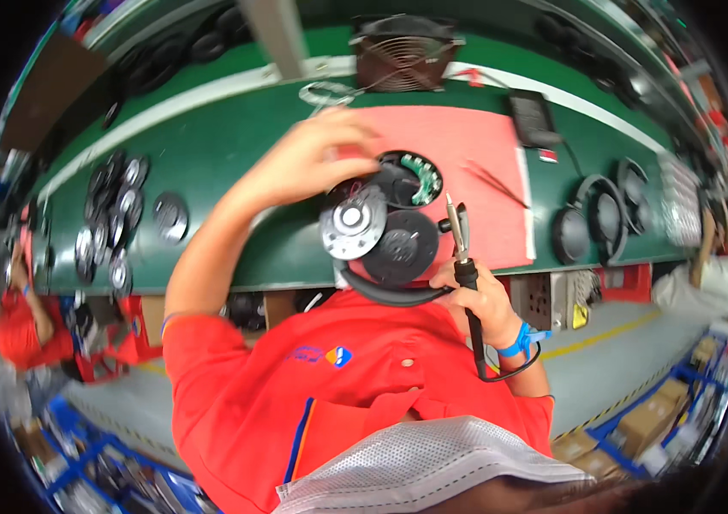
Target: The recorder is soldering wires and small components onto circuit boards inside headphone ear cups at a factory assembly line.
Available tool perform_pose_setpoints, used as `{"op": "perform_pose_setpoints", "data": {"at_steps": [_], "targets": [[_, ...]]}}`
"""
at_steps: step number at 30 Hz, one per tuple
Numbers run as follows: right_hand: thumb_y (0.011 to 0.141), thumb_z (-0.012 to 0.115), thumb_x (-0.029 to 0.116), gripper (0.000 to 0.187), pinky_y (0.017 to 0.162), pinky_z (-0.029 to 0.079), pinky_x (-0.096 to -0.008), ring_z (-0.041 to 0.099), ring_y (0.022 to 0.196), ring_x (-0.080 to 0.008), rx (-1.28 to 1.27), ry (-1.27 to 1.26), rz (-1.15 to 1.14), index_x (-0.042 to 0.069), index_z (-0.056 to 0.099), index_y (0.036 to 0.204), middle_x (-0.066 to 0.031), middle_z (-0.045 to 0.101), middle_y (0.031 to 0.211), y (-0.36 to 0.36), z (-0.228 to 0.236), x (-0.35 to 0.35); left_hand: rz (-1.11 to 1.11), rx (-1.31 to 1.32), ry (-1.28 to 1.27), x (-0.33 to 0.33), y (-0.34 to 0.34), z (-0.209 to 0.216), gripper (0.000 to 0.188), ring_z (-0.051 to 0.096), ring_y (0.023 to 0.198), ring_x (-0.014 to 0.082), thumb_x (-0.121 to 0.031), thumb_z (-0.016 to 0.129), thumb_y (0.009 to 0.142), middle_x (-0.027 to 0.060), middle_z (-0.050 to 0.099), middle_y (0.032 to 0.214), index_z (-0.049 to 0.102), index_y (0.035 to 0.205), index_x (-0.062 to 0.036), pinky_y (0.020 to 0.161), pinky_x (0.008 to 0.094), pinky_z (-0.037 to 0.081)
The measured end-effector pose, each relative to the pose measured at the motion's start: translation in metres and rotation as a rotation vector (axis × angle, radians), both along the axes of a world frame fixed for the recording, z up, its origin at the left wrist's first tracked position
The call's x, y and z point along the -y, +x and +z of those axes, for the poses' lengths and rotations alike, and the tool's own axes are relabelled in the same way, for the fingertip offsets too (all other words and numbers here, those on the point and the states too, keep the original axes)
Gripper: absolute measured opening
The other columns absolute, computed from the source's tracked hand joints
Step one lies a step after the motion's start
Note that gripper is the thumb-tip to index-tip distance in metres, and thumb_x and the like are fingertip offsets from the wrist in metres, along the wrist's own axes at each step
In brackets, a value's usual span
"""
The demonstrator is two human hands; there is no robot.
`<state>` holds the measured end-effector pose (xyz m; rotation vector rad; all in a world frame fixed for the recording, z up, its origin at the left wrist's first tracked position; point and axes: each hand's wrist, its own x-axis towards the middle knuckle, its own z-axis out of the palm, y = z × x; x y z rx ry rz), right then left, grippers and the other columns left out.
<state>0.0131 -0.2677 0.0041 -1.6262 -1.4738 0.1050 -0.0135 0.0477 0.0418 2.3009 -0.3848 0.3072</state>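
Note:
On the pink mat (432, 128) in front of me lies a headphone in pieces. One black ear cup (400, 182) is opened, with a curved green circuit board (425, 180) inside. Against it rest a silver-and-black speaker disc (352, 218) and a round black cover (402, 247). The black headband (390, 294) bends along the table's near edge. My left hand (317, 158) is slightly blurred, its fingers apart and its thumb by the ear cup's left rim. In my right hand (488, 304) is a soldering iron (465, 272), tip upward, right of the headphone; a blue band circles that wrist.
Red tweezers (498, 182) lie on the mat's right. Behind stand a fan (405, 53) and a dark box (534, 118) with a cable. Assembled headphones (604, 218) sit at right, several speaker discs (122, 206) at left. Other people work at both sides.

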Motion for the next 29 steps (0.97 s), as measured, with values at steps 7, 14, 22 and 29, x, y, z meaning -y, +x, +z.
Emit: {"op": "perform_pose_setpoints", "data": {"at_steps": [7,14,22,29], "targets": [[0.067,0.071,-0.011,0.034,0.076,0.049,-0.0368,0.06,0.083,-0.027,0.196,0.0,-0.272,0.007,0.048,0.085,-0.0122,0.061,0.09,0.097,0.076,0.042,0.437,-0.117,-0.012,-0.113,-0.04,0.044,0.012,0.059,0.095,0.0181,-0.007,0.065,0.081,0.0081,0.065,0.1,0.064,0.088,0.002,0.087,0.0296,0.043],[0.074,0.071,-0.002,0.032,0.074,0.046,-0.0329,0.054,0.079,-0.0305,0.391,-0.013,-0.459,0.005,0.051,0.097,-0.0134,0.054,0.087,0.298,0.056,-0.026,0.737,-0.051,0.257,-0.219,0.023,0.004,0.014,0.063,0.082,0.0252,-0.008,0.066,0.08,0.0126,0.064,0.091,0.065,0.089,0.0025,0.074,0.0336,0.048],[0.076,0.064,0.002,0.036,0.078,0.048,-0.0473,0.059,0.092,-0.0421,0.472,-0.23,-0.963,0.01,0.052,0.109,-0.0227,0.061,0.095,0.453,0.011,-0.029,0.63,0.127,0.323,-0.245,0.092,-0.062,0.036,0.055,0.101,0.0388,-0.016,0.066,0.079,0.0224,0.057,0.111,0.057,0.11,0.0001,0.088,0.0415,0.044],[0.072,0.068,0.011,0.051,0.083,0.049,-0.0512,0.057,0.107,-0.0377,0.418,-0.838,-1.127,0.018,0.041,0.115,-0.0175,0.058,0.11,0.537,-0.013,0.007,0.622,0.027,0.586,-0.235,0.127,-0.062,0.055,0.05,0.117,0.0326,-0.021,0.065,0.086,0.018,0.051,0.13,0.042,0.135,-0.0073,0.101,0.043,0.035]]}}
